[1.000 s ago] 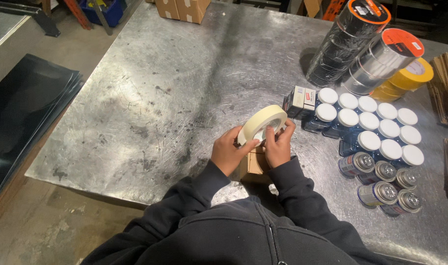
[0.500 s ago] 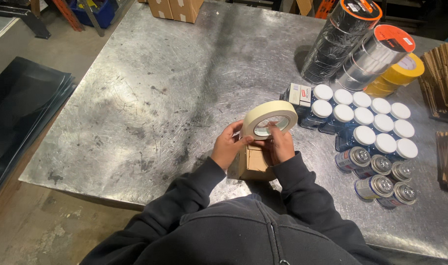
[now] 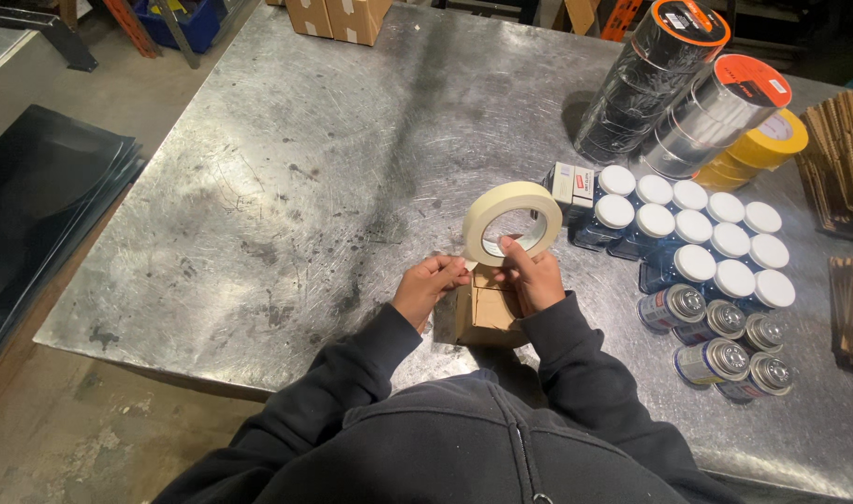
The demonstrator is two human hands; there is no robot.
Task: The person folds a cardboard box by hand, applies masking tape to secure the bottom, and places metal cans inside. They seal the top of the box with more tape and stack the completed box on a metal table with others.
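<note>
A roll of cream masking tape stands tilted on edge above a small cardboard box near the front edge of the metal table, its open core facing back toward the person and slightly up; the right hand grips the roll's lower rim, fingers clamped on it, thumb inside the core; the left hand pinches the loose tape end at the roll's lower left, fingertips together, just beside the box's top; the box sits upright between both hands. Toward the right edge stand twelve white-capped bottles in rows, and nearer the front five metal-topped cans; at the far right corner lie two wrapped stacks of tape, one black, one silver, and a stack of yellow rolls; two cardboard boxes rest at the far edge.
</note>
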